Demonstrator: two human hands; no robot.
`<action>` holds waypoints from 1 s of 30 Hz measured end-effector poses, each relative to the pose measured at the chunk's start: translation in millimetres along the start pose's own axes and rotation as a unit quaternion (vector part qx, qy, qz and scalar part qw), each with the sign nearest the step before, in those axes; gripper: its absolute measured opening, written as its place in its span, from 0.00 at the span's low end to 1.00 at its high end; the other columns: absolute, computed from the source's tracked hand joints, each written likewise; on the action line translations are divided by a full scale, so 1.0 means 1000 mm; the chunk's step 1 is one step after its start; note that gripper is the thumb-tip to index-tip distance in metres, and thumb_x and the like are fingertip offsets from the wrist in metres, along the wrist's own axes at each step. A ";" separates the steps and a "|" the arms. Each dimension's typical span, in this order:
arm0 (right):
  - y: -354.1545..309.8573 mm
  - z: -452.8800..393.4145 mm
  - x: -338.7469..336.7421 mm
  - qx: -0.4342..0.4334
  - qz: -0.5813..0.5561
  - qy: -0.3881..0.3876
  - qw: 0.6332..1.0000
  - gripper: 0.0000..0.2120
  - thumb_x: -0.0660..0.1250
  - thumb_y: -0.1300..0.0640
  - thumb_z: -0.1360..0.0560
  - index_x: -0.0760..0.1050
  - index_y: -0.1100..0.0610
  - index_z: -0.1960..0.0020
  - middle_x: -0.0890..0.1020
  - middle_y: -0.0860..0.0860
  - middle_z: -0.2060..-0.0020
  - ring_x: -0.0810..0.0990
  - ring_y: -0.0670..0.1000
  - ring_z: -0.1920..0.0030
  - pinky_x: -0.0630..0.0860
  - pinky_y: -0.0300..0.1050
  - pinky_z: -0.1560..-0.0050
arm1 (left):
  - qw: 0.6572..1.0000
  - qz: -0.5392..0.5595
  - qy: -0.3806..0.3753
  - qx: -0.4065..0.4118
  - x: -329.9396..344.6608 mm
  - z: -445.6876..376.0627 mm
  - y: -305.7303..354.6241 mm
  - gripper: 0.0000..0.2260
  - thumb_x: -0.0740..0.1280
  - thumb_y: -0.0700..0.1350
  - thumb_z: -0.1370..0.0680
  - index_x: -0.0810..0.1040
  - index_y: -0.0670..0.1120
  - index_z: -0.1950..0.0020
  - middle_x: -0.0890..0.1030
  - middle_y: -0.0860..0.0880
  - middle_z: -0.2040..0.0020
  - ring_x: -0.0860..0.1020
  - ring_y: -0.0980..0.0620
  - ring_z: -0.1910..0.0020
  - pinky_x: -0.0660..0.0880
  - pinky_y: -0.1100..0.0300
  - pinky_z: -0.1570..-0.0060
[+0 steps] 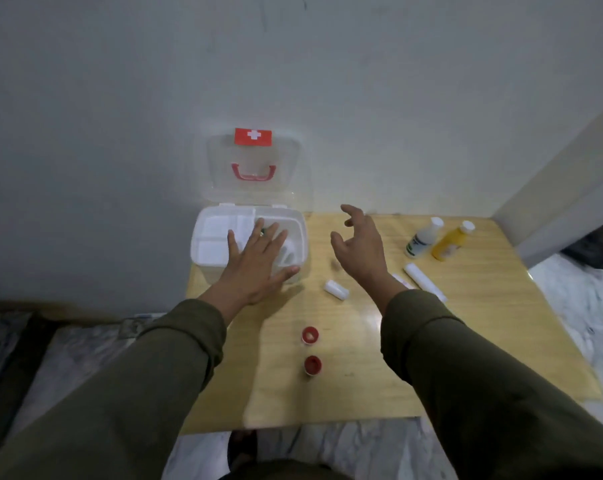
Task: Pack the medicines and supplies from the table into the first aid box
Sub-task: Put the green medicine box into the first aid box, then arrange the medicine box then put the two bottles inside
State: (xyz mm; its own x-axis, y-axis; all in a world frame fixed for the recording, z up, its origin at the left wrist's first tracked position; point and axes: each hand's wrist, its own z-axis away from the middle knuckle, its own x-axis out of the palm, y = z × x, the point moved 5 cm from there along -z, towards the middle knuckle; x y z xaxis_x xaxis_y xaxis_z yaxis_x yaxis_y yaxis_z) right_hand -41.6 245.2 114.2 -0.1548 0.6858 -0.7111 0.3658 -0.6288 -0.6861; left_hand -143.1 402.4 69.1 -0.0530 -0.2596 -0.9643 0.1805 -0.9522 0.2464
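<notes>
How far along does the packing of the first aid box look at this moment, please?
Early. The first aid box is open, left hand flat over it. The right hand hovers empty. Still on the table: white bottle, yellow bottle, white tube, small roll, two red-capped containers.

First aid box (pixel 203 247) sits left of two bottles (pixel 423 239) on table (pixel 362 368).

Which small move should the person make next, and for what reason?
Probably lower the open, empty right hand onto the small white roll, the loose supply nearest it on the table. The first aid box already stands open, with the left hand spread flat over it.
</notes>
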 end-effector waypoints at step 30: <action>0.172 0.128 -0.065 0.194 0.137 -0.116 0.964 0.48 0.76 0.47 0.35 0.49 0.46 0.26 0.72 0.58 0.40 0.67 0.59 0.37 0.69 0.54 0.40 | 0.993 -0.074 -0.009 -0.089 0.031 -0.003 0.025 0.34 0.47 0.67 0.24 0.41 0.53 0.23 0.42 0.48 0.21 0.38 0.45 0.23 0.43 0.32 0.31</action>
State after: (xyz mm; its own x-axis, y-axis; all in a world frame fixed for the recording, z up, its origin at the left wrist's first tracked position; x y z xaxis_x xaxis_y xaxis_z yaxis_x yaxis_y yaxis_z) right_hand -86.6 45.8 22.7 -0.3186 0.4018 -0.8585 0.0575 -0.8959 -0.4406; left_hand -137.6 370.6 45.3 -0.1087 -0.1227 -0.9865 0.3409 -0.9368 0.0789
